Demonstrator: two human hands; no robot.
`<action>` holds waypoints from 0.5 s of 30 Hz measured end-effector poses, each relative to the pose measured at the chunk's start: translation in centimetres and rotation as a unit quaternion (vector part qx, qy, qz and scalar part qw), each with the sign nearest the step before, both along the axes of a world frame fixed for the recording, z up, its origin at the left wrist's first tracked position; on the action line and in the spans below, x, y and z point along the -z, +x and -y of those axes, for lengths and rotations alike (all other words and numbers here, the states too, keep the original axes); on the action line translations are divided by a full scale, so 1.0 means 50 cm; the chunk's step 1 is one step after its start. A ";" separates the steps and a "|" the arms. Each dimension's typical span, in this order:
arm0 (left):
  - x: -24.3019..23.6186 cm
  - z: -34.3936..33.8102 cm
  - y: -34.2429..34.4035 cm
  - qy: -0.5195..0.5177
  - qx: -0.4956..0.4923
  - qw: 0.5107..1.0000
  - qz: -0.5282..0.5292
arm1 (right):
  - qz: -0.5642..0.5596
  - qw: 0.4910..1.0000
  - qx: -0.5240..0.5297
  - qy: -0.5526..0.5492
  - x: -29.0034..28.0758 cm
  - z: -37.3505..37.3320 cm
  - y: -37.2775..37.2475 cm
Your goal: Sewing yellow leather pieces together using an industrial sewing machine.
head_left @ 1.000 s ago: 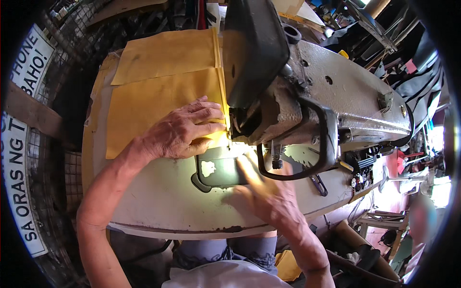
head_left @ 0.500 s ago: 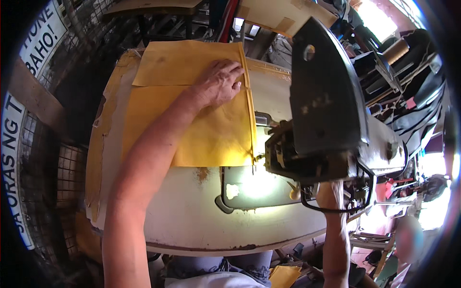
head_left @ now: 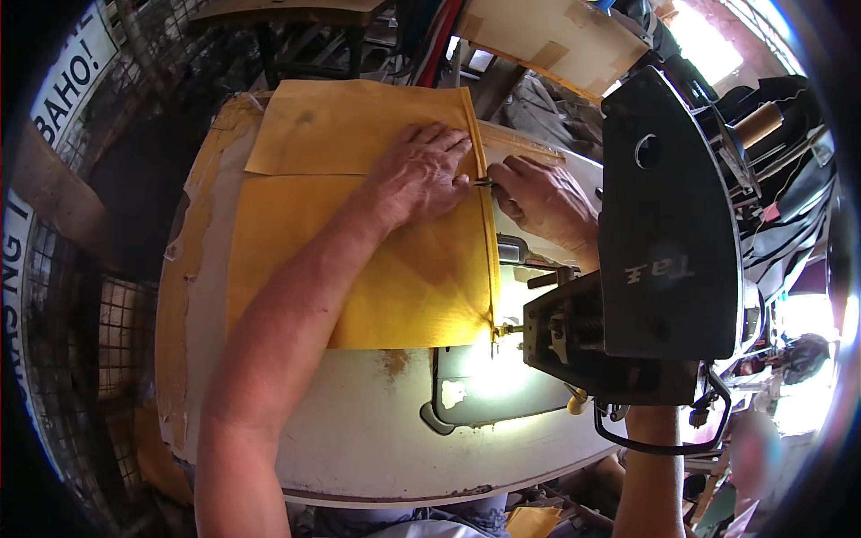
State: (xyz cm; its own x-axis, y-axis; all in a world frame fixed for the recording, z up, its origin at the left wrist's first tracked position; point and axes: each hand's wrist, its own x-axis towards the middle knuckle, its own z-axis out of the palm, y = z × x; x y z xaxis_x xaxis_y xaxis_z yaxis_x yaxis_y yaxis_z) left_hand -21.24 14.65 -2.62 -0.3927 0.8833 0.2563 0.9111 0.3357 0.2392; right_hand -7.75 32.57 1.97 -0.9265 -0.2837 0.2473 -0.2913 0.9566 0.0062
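A yellow-orange fabric panel lies flat on the worktable, with a second piece of the same colour at its far part. A narrow folded strip runs along its right edge, and its near right corner sits at the needle area of a dark sewing machine. My left hand rests flat on the fabric beside the strip, fingers stretched out. Just across the strip, my right hand pinches a small dark metal tool, whose tip touches the strip. Its kind is mostly hidden.
The machine's lamp lights the metal bed plate on the pale, worn tabletop. A thread cone stands behind the machine's head. A wire-mesh wall with signs is at left. A taped board leans beyond the table.
My right hand has come from beside the machine's lower right to the strip, now with the small tool. My left hand stays flat on the fabric. The whole view has shifted slightly.
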 end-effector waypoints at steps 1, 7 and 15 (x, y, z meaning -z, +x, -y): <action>0.007 -0.003 -0.003 0.020 -0.007 1.000 -0.007 | -0.005 1.000 -0.006 0.028 0.010 -0.006 -0.001; 0.003 0.000 -0.029 0.110 0.049 0.993 -0.017 | -0.041 0.983 0.179 -0.022 0.032 0.011 0.170; -0.237 0.212 0.007 0.298 0.024 0.950 0.087 | -0.014 0.868 0.459 -0.187 0.039 0.210 0.654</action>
State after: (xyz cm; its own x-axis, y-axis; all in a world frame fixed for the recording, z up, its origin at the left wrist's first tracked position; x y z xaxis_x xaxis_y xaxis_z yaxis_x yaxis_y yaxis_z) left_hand -20.89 4.05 9.23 -0.4375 0.6197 0.6515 0.8510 0.0513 0.5227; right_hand 24.95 22.05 0.02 -0.7118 0.6766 0.1886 0.5911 0.7221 -0.3594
